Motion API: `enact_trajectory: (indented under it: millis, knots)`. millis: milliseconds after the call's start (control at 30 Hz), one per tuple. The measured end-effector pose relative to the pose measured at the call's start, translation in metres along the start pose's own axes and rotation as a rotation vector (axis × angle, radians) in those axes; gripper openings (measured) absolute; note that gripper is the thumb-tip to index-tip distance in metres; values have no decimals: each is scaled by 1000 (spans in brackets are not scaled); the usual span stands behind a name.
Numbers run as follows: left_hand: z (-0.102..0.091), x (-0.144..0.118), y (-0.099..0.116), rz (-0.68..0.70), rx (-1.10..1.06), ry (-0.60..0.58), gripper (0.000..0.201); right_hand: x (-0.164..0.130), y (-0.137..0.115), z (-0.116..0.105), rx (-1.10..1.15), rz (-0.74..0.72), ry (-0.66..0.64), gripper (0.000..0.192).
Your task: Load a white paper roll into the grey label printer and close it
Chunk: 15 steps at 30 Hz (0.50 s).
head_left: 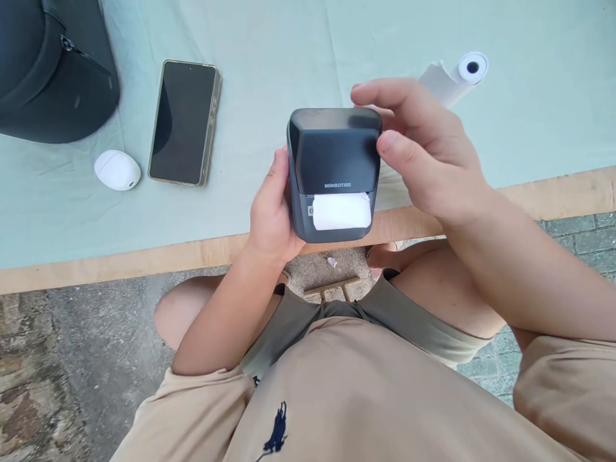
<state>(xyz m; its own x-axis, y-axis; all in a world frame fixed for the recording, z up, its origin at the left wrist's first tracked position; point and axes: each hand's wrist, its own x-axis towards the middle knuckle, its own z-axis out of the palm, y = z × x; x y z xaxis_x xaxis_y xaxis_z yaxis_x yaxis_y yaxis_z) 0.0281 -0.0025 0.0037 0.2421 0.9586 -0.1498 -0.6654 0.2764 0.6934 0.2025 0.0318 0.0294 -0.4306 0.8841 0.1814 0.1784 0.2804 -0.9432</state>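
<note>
A dark label printer (335,157) marked NIIMBOT is held up at the table's near edge, with a strip of white paper (342,212) sticking out of its front slot. My left hand (276,208) grips the printer's left side, thumb along the edge and the other fingers hidden beneath. At the printer's upper right corner is my right hand (426,144), its thumb near the side and its index finger stretched out above the back edge. Those fingers are apart and hold nothing I can see.
A partly unrolled white paper roll (474,68) lies behind my right hand. To the left are a phone (185,122), a white oval case (117,170) and a black zippered bag (58,70). The wooden table edge (212,253) runs in front of my lap.
</note>
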Motion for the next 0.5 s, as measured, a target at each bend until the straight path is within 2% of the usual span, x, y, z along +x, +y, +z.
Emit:
enact_trajectory:
  millis: [100,200,333,433,500]
  knots:
    - [-2,1,-1,-5,18,88,40,0,1,-3,28,2,-48,39]
    - [-6,1,-1,-16,41,75,40,-1,3,-6,-10,-6,-111,47]
    - [-7,0,0,-5,58,86,34,-3,2,-8,-104,-52,-183,67]
    - [-4,0,2,5,37,104,32,-4,-1,-9,-159,-87,-176,69]
    - [-1,0,2,0,13,92,32,-3,-4,-9,-235,-128,-94,63]
